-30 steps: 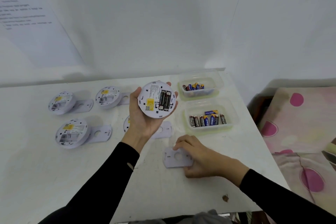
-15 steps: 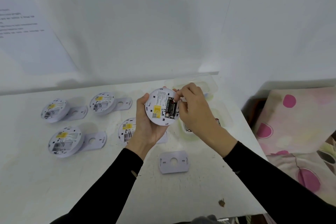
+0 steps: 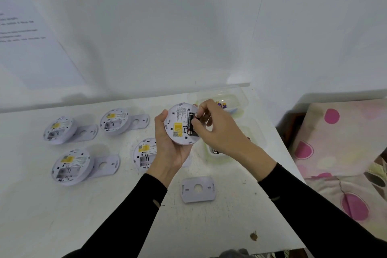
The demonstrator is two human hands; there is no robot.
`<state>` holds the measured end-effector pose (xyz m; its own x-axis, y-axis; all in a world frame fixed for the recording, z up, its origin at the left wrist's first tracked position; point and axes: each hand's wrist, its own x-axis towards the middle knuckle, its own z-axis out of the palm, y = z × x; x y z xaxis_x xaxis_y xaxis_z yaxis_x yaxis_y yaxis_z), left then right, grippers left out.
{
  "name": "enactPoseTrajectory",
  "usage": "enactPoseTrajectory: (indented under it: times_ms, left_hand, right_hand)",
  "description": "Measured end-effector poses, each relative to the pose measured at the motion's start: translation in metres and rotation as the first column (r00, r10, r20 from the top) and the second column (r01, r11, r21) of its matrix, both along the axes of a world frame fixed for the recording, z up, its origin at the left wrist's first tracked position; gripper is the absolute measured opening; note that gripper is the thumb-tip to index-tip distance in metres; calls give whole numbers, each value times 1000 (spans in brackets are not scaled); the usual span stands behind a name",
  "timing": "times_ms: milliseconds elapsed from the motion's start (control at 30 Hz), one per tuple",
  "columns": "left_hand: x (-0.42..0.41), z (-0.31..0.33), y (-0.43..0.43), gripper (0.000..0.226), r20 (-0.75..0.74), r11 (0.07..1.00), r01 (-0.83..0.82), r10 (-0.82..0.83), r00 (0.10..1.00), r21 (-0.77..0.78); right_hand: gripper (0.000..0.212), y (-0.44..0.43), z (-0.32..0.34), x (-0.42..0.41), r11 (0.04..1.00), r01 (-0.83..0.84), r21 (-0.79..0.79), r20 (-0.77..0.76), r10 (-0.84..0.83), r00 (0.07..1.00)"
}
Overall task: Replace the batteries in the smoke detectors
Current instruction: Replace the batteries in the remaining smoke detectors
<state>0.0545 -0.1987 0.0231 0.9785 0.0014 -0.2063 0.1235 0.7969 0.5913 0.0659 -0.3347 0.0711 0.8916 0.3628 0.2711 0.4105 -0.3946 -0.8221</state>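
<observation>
Plenty of print about, none of it readable.
The paper sheet (image 3: pixel 25 48) on the wall carries several lines of dark print, too blurred to make out. The held smoke detector (image 3: pixel 180 140) has a yellow label (image 3: pixel 178 127) with a small square code, and rows of tiny grey type above it. The battery (image 3: pixel 190 122) in it shows pale lettering along its side. The detectors (image 3: pixel 71 165) on the tabletop (image 3: pixel 104 216) bear similar yellow labels, all illegible.

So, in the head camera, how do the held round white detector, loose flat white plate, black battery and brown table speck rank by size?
1. Round white smoke detector.
2. Flat white mounting plate; close call, as the detector is held nearer the camera.
3. Black cylindrical battery.
4. Brown speck.
</observation>
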Motion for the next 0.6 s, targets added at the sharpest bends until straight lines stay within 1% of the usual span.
enactPoseTrajectory:
  times_ms: [33,67,133,167,200,233,267,300,333,400,467,500,533,567,600]
  left_hand:
    - [0,1,1,55,1,1000,-2,2,1000,-12]
    - [0,1,2,55,1,1000,-6,6,1000,-26]
    - [1,0,4,58,4,998,-18,19,1000,-58]
    - [0,-1,5,60,5,997,-18,18,1000,-74]
    - [-1,-1,6,61,6,996,-13,14,1000,-90]
    - [-2,-2,6,61,8,994,-5,6,1000,-106]
    - [-3,-1,6,62,13,993,7,-5,1000,-120]
    - [-4,-1,5,62,16,992,15,-14,1000,-127]
    - [-4,1,5,62,17,991,22,-20,1000,-130]
    - [-4,3,4,62,15,992,23,-21,1000,-125]
    - [-4,4,4,62,11,992,22,-21,1000,-124]
    - [-3,4,4,62,11,992,22,-21,1000,-128]
    - [-3,3,5,63,11,991,20,-19,1000,-130]
    - [-2,2,6,63,15,991,19,-17,1000,-130]
    - [-2,2,6,63,19,991,21,-18,1000,-129]
  right_hand:
    - [11,-1,2,-1,999,5,44,11,-6,1000]
    - [11,-4,2,0,992,49,118,1,-50,999]
    - [11,-14,1,9,930,221,295,-110,-197,974]
    - [10,-22,-2,15,899,310,310,-180,-265,947]
    - [8,-30,-7,21,902,361,236,-229,-310,923]
    - [7,-38,-13,26,931,356,85,-261,-324,909]
    - [6,-44,-23,30,948,308,-81,-290,-319,902]
    - [7,-47,-32,31,942,255,-216,-319,-315,894]
    - [9,-48,-42,33,928,223,-298,-344,-323,882]
    - [14,-48,-57,33,913,199,-357,-365,-332,869]
    - [16,-46,-63,34,895,181,-408,-328,-329,886]
    - [14,-45,-63,34,893,192,-408,-300,-330,895]
    - [11,-44,-60,33,900,226,-373,-262,-336,905]
    - [9,-42,-54,30,915,271,-298,-204,-338,919]
    - [8,-38,-46,26,935,299,-188,-118,-324,939]
